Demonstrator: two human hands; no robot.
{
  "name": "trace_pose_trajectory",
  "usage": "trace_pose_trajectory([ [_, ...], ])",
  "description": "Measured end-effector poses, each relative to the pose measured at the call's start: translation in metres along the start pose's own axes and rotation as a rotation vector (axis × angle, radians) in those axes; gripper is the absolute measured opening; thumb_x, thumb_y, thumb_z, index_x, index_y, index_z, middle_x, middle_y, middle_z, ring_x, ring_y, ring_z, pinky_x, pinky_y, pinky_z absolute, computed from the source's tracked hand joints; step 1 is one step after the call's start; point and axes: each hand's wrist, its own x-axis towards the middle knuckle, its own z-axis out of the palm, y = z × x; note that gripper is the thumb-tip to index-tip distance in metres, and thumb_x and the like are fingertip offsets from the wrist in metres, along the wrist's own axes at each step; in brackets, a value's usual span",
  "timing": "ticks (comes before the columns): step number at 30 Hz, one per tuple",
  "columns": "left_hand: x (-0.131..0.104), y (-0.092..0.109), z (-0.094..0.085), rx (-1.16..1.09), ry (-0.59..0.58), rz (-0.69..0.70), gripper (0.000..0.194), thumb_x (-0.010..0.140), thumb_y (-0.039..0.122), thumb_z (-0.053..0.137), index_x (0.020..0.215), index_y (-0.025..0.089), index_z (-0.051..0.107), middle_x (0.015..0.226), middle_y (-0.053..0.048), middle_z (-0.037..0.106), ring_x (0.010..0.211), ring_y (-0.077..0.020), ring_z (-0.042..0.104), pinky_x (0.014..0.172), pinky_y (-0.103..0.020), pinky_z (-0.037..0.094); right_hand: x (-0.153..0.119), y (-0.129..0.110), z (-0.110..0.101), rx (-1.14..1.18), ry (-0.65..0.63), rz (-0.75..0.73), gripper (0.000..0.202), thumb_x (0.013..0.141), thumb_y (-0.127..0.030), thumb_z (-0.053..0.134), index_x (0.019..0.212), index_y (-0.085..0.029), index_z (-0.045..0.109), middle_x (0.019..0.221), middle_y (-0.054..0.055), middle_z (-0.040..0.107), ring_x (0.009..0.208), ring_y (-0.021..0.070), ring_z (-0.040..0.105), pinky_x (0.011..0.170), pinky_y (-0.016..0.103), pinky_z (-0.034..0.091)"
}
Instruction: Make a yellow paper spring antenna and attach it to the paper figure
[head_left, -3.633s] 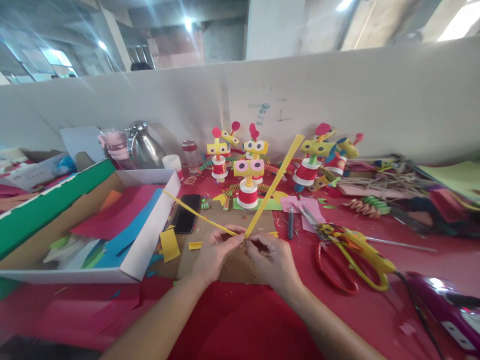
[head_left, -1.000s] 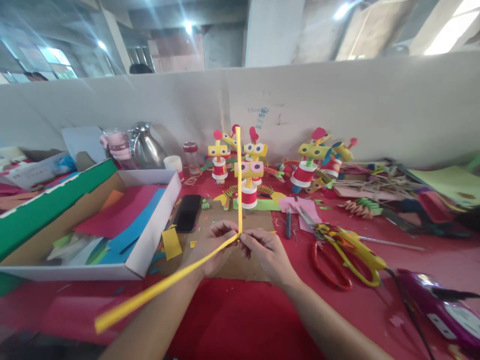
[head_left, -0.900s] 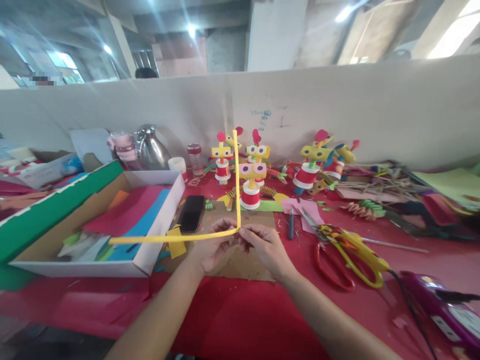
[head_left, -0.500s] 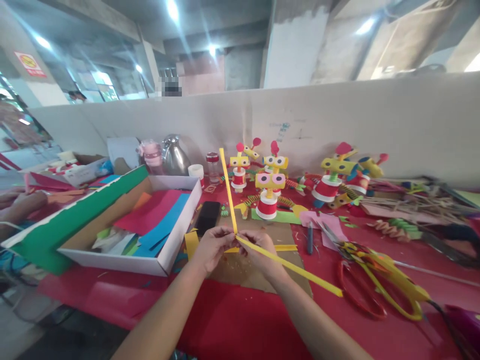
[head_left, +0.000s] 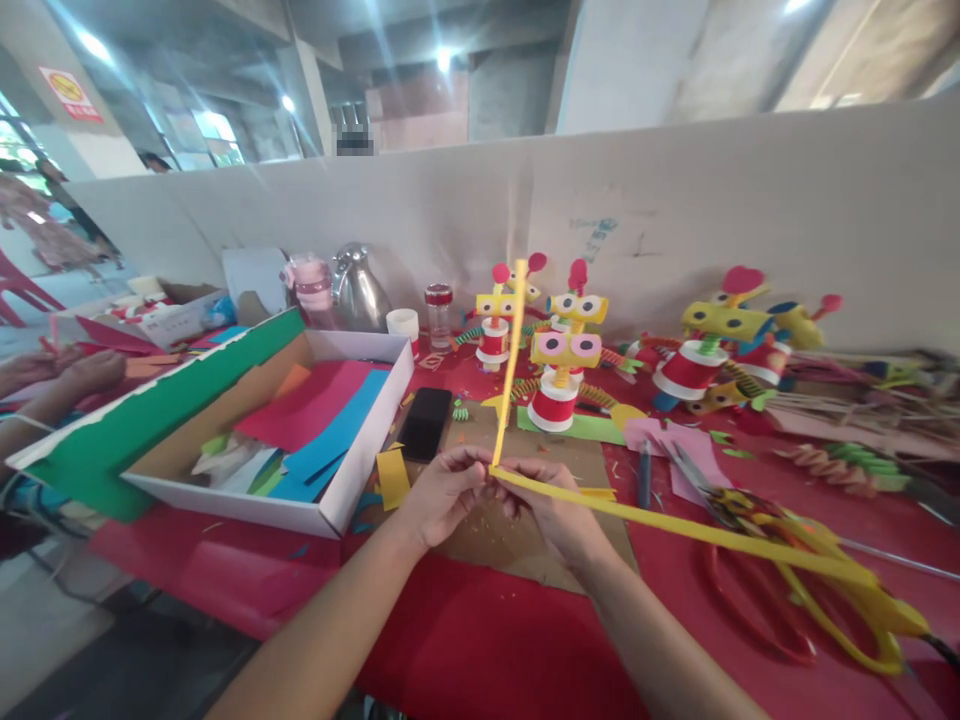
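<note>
Two narrow yellow paper strips meet at a corner between my hands. One strip (head_left: pixel 511 365) stands nearly upright; the other strip (head_left: pixel 690 530) runs off to the right, over the scissors' handles. My left hand (head_left: pixel 450 495) pinches the strips' joined ends from the left. Close against it, my right hand (head_left: pixel 547 505) pinches the same corner, its fingers partly under the right-hand strip. Both hands are above a brown cardboard sheet (head_left: pixel 495 550). Behind them stand several paper-cup figures, the nearest a red and white one (head_left: pixel 555 408) with a yellow head.
An open white box (head_left: pixel 371 430) of coloured paper stands left, beside a black phone (head_left: pixel 426 424). Scissors (head_left: pixel 802 590) and a dark pen (head_left: pixel 645 475) lie right. A steel jug (head_left: pixel 360 290) stands behind. Another person's hands (head_left: pixel 90 375) show far left.
The view has shifted. The upright strip now leans right instead of left, and the other strip reaches farther right. Both hands still pinch the corner.
</note>
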Motion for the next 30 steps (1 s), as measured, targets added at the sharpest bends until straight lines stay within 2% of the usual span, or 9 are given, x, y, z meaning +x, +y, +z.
trace_pose_trajectory([
  [3,-0.002,0.002,0.000,-0.021,-0.035,-0.017,0.026,0.059,0.026,0.082,0.077,0.014,0.067,0.061,-0.001,0.066,0.056,-0.0135,0.061,0.057,-0.028,0.048,-0.001,0.000,0.002,0.110,-0.007,0.015,0.030,0.079,-0.043,0.063,0.074,-0.014,0.069,0.061,0.000,0.058,0.048,0.0083,0.049,0.047,0.022,0.038],
  [9,-0.004,0.002,-0.003,0.034,0.031,0.007,0.020,0.059,0.020,0.081,0.073,0.012,0.068,0.065,-0.003,0.068,0.056,-0.0127,0.062,0.060,-0.027,0.047,-0.004,0.001,0.005,0.007,0.031,0.024,0.032,0.078,-0.046,0.063,0.073,-0.014,0.068,0.059,-0.001,0.057,0.047,0.0086,0.050,0.047,0.021,0.039],
  [14,-0.006,0.003,0.004,0.145,0.133,0.075,0.020,0.058,0.019,0.081,0.070,0.013,0.067,0.065,-0.002,0.066,0.057,-0.0119,0.059,0.060,-0.027,0.047,-0.007,-0.002,0.008,-0.234,0.103,-0.029,0.027,0.080,-0.039,0.059,0.066,-0.016,0.064,0.050,-0.002,0.053,0.046,0.0109,0.049,0.046,0.022,0.038],
  [20,-0.007,-0.001,0.010,0.270,0.235,0.175,0.014,0.060,0.020,0.077,0.068,0.014,0.067,0.067,-0.001,0.064,0.064,-0.0127,0.058,0.066,-0.027,0.047,-0.006,0.000,0.005,-0.556,0.120,-0.140,0.025,0.083,-0.030,0.053,0.065,-0.018,0.063,0.052,-0.001,0.056,0.049,0.0133,0.052,0.048,0.023,0.038],
  [25,-0.007,-0.006,0.010,0.233,0.266,0.183,0.014,0.062,0.022,0.075,0.067,0.015,0.063,0.067,0.000,0.061,0.066,-0.0128,0.055,0.067,-0.027,0.046,-0.004,0.004,0.008,-0.618,0.124,-0.236,0.022,0.086,-0.025,0.048,0.072,-0.020,0.065,0.061,0.002,0.062,0.055,0.0155,0.056,0.054,0.024,0.042],
  [30,-0.003,-0.012,0.008,0.341,0.329,0.255,0.011,0.064,0.019,0.073,0.064,0.016,0.062,0.062,0.002,0.057,0.062,-0.0109,0.050,0.062,-0.023,0.040,-0.005,0.003,0.013,-0.576,0.121,-0.223,0.019,0.084,-0.023,0.049,0.074,-0.018,0.065,0.063,0.002,0.062,0.057,0.0154,0.055,0.054,0.024,0.041],
])
